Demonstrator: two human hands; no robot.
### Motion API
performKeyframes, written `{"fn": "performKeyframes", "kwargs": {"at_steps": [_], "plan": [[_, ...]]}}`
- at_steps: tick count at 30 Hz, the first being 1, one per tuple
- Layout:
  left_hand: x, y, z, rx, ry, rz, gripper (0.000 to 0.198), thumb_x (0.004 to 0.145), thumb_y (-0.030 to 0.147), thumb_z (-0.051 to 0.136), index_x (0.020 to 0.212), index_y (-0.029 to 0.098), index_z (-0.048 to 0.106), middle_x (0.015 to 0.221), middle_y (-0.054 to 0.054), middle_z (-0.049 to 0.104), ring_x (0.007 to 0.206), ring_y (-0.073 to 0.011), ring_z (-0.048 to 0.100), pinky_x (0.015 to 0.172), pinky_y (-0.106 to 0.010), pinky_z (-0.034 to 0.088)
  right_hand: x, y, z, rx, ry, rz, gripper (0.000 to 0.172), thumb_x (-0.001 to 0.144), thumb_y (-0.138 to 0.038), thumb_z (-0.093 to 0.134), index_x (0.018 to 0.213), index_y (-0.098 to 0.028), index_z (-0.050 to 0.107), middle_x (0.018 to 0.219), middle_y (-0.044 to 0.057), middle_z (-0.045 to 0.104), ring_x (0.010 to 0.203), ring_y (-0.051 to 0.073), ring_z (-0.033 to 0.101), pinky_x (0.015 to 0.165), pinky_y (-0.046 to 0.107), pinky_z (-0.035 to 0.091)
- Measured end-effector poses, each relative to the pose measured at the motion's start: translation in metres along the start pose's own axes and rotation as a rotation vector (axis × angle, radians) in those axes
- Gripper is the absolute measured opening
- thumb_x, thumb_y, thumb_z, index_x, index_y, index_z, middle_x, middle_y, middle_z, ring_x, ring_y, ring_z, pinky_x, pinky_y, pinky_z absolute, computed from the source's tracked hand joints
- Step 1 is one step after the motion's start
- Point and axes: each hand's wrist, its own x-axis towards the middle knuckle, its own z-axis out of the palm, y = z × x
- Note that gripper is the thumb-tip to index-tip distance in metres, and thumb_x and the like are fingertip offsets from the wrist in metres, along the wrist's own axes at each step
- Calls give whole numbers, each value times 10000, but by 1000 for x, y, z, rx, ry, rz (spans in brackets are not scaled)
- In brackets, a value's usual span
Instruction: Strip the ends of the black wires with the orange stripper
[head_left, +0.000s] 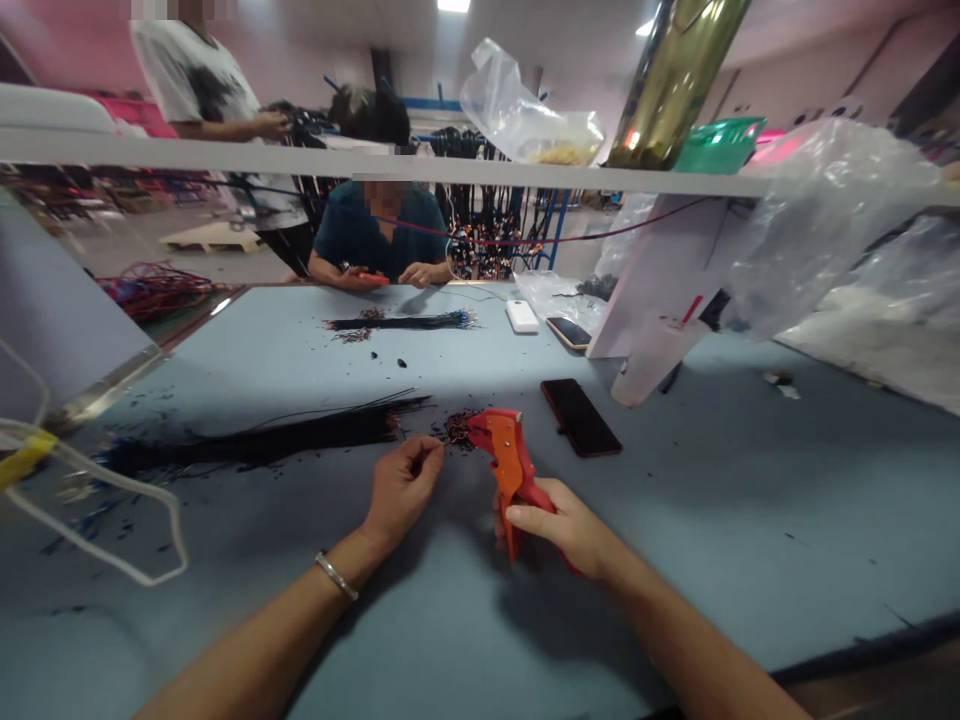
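My right hand [559,525] is wrapped round the handles of a red and orange wire stripper [510,450], its jaws pointing left. My left hand [405,485], with a bracelet at the wrist, pinches the end of a thin wire [442,441] just left of the jaws. Most of that wire is too fine to follow. A small heap of wire scraps [459,428] lies behind the tool's head. Left of my hands a long bundle of black wires [285,438] lies across the table, its cut ends towards the scraps.
A dark phone [581,415] and a plastic cup with a straw [660,355] lie to the right. Across the table [750,520], a co-worker [382,235] handles a red tool near a second wire bundle [405,321]. A shelf [300,160] spans above; a white cable [176,530] loops at left.
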Motion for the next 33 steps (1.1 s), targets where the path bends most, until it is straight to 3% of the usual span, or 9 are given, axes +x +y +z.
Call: {"fn": "performKeyframes", "kwargs": {"at_steps": [3,6,12,15,19,33], "plan": [[0,0,0,-59,-7,-40,219,781,348,546,663,168,585,570,37,486,553,-103,423,543,-208,346,-2,-5,-2,-437,193,-64,168,803,-333,560,771,-168,557,666,15,595,595,148,527,571,260,405],[-2,-1,3,-160,-22,-102,205,780,350,576,695,167,607,602,35,520,578,-104,444,559,-205,354,-2,-3,-3,-857,388,-192,143,790,-305,553,846,-175,576,712,29,613,618,169,531,595,275,384],[-7,-3,12,-535,-119,-328,263,722,419,665,746,161,616,656,11,604,581,-109,516,572,-213,422,3,9,-3,-1255,461,-484,320,714,-255,557,1012,-141,579,926,122,650,816,254,591,775,369,412],[-8,-1,14,-658,-151,-423,254,623,342,741,742,167,602,634,24,610,534,-96,518,533,-205,431,4,11,-1,-1316,446,-571,343,692,-242,559,1017,-134,581,941,130,655,845,266,588,833,408,385],[-10,2,15,-690,-150,-447,234,560,260,761,715,166,613,583,39,604,505,-89,512,521,-200,436,5,11,1,-1313,445,-582,347,695,-246,562,1018,-119,585,933,137,654,848,272,586,842,417,372],[-13,7,14,-556,-265,-219,209,652,350,748,723,158,700,714,-15,714,669,-155,617,688,-275,508,11,10,1,-1336,535,-583,341,718,-294,571,1008,-119,600,937,143,659,816,269,579,837,416,360]]}}
